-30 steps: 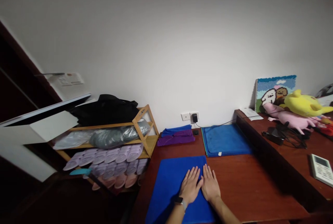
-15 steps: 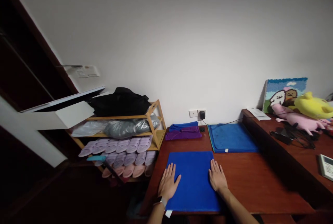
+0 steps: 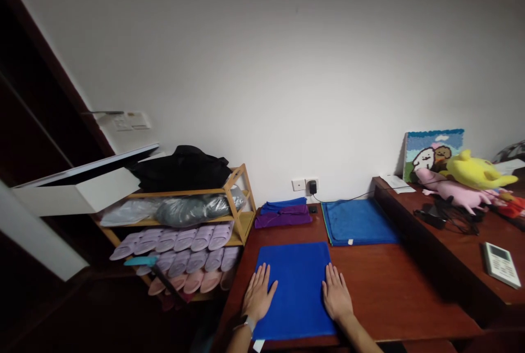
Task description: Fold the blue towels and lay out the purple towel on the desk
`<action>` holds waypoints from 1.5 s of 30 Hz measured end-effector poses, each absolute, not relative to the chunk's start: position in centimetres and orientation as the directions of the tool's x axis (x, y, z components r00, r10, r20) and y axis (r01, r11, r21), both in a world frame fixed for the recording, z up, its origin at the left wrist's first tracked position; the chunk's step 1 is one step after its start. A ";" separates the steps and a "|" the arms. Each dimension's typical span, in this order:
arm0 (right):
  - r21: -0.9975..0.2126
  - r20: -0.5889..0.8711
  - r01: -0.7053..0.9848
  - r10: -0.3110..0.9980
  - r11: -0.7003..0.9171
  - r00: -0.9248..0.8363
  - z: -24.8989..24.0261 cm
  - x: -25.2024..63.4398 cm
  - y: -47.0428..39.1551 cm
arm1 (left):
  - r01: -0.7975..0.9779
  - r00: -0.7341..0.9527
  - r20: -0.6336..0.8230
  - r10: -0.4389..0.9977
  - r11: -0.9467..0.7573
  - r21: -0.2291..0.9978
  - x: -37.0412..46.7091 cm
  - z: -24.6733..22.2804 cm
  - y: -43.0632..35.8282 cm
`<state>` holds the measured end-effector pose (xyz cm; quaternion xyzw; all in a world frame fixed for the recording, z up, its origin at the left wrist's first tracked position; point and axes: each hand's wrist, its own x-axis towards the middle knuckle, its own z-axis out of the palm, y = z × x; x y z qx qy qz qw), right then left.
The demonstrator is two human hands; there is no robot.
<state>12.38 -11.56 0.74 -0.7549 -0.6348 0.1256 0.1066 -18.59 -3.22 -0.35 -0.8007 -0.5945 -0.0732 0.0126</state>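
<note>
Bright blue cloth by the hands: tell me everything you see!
The bright blue cloth lies flat and smooth on the reddish-brown table. It looks like soft, plain fabric with straight edges, and a white tag sticks out at its near left corner. The left hand lies on its left edge and the right hand on its right edge, both palm down.

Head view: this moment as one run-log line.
blue cloth flat on table | left hand open, at left edge | right hand open, at right edge
</note>
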 end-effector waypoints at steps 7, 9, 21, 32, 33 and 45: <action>-0.361 -0.056 0.917 0.985 -0.172 0.163 0.8 12.1 -11.6 | 0.942 0.298 0.197 0.934 -0.321 0.100 -12.6 1.7 -5.3; -0.355 -0.058 0.921 0.987 -0.163 0.152 0.8 11.9 -12.2 | 0.883 0.419 0.190 0.888 -0.447 0.144 -8.3 1.9 -7.1; -0.377 0.000 0.914 0.987 -0.151 0.163 -0.2 11.5 -13.5 | 0.818 0.533 0.101 0.840 -0.542 0.191 -8.2 0.2 -9.8; -0.322 -0.024 0.932 0.986 -0.166 0.167 -0.7 11.8 -13.9 | 0.988 0.110 0.126 0.986 -0.123 0.095 -21.8 -0.7 -9.2; -0.310 -0.023 0.935 0.985 -0.171 0.173 -0.7 11.8 -14.3 | 0.988 0.112 0.135 0.985 -0.125 0.095 -21.6 -0.8 -9.2; -0.325 0.002 0.937 0.991 -0.129 0.137 -0.3 11.5 -16.9 | 0.906 0.308 0.305 0.901 -0.376 0.194 -11.1 1.8 -10.6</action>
